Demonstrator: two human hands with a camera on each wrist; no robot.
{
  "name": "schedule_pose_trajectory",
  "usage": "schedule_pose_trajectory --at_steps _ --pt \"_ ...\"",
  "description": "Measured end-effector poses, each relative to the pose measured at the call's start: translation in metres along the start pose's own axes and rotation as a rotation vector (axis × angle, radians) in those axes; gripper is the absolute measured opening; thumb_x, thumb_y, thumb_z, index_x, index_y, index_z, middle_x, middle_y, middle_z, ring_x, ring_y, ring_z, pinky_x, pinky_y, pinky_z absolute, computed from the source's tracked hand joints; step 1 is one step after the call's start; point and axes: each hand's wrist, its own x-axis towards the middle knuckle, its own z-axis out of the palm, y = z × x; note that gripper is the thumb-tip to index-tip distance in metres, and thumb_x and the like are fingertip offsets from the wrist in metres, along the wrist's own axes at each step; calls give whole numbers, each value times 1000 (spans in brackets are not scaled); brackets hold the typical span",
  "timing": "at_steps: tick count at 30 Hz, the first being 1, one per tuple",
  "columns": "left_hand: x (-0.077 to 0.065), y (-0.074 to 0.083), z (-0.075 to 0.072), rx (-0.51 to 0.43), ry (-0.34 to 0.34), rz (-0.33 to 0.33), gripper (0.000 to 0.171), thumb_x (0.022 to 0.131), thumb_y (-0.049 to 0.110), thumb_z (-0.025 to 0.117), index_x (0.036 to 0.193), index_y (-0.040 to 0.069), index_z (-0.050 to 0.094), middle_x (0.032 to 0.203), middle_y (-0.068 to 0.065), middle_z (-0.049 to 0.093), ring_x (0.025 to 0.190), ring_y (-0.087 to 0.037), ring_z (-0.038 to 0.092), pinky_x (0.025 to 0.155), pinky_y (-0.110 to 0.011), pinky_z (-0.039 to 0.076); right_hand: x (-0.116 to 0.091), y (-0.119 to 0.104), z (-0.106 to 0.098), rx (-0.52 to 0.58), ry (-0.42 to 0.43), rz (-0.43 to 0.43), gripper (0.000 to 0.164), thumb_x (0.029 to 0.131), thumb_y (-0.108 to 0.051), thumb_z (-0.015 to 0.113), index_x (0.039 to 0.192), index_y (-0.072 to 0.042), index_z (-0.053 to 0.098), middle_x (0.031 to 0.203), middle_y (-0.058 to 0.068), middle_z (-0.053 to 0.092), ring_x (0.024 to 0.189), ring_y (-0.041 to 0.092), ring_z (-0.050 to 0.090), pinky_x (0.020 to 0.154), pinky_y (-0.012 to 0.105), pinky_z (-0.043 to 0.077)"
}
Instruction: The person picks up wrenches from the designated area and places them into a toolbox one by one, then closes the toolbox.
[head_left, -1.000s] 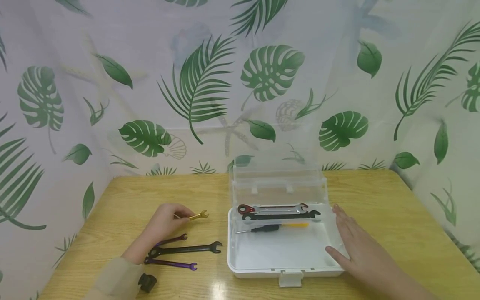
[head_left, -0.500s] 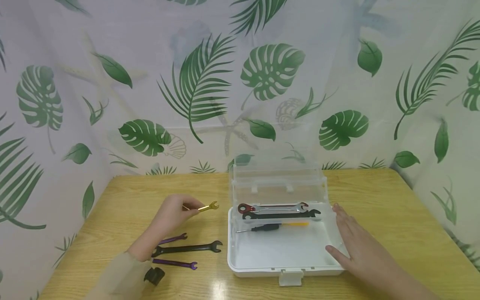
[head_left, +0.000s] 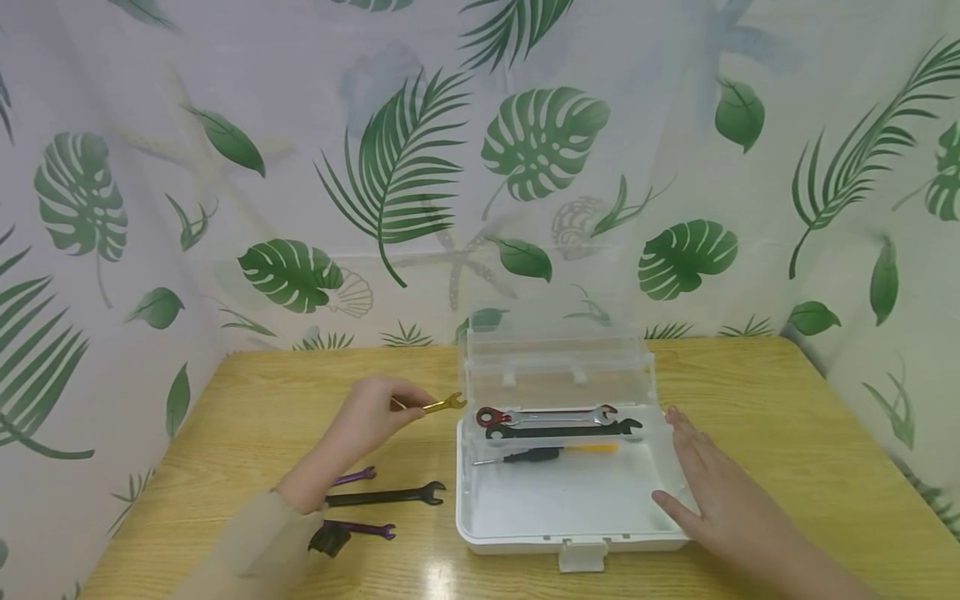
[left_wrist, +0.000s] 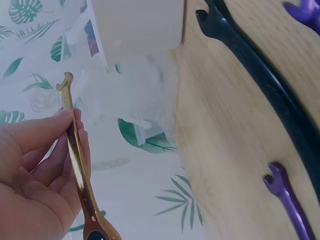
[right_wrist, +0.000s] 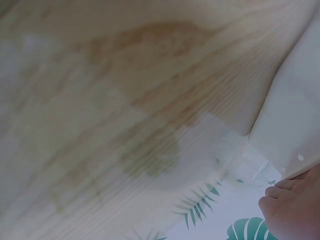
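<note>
Pinched between the thumb and fingers of the left hand (head_left: 378,408), a gold wrench (head_left: 444,405) is held above the tabletop (head_left: 720,375), its open end pointed at the far left corner of a white toolbox (head_left: 555,508); whether that corner is touched cannot be told. In the left wrist view, the wrench's ring end is left uncovered by the fingers. By the right hand (head_left: 716,493), whose fingers are straightened with the thumb set apart from them, the right wall of the toolbox is touched.

The toolbox is placed right of the tabletop's middle, and its clear lid (head_left: 555,342) is raised toward the far edge. Near its far wall, a red-and-silver wrench (head_left: 555,418) and a black wrench (head_left: 562,432) are laid side by side, open ends turned right. In front of them, a screwdriver (head_left: 534,456) is seen with its shaft pointed left.

Left of the toolbox, a long black wrench (head_left: 386,497) is laid between a purple wrench (head_left: 357,476) toward the far edge and a second purple wrench (head_left: 373,530) toward the near edge. All three are partly hidden by the left arm, its sleeve (head_left: 255,542) or a small black object (head_left: 330,540) there.
</note>
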Motion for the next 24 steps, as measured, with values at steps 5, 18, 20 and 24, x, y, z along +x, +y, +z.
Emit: schedule_pose_trajectory --at_steps 5,18,20,24 --pt "8 13 5 -20 -19 38 14 95 2 77 106 7 84 104 -8 83 95 -22 77 84 -34 65 0 0 0 -6 1 -2 100 103 -54 63 168 3 12 177 22 16 157 48 30 119 69 37" --pt "30 51 26 -22 -94 168 16 94 2 78 107 8 84 106 -8 83 93 -19 78 80 -22 62 -1 1 1 -5 21 -2 98 105 -54 61 169 0 10 178 20 15 157 47 30 125 65 32" --pt "34 56 29 -27 -104 186 16 94 2 78 108 7 84 107 -8 83 94 -19 78 80 -20 62 -1 1 1 -4 18 0 99 104 -54 60 169 0 10 178 20 15 157 47 30 123 67 34" --pt "41 65 33 -33 -118 219 17 95 0 76 110 7 83 108 -9 83 94 -19 78 79 -18 61 0 1 1 0 10 3 99 104 -55 61 169 0 11 178 21 15 157 48 30 120 69 36"
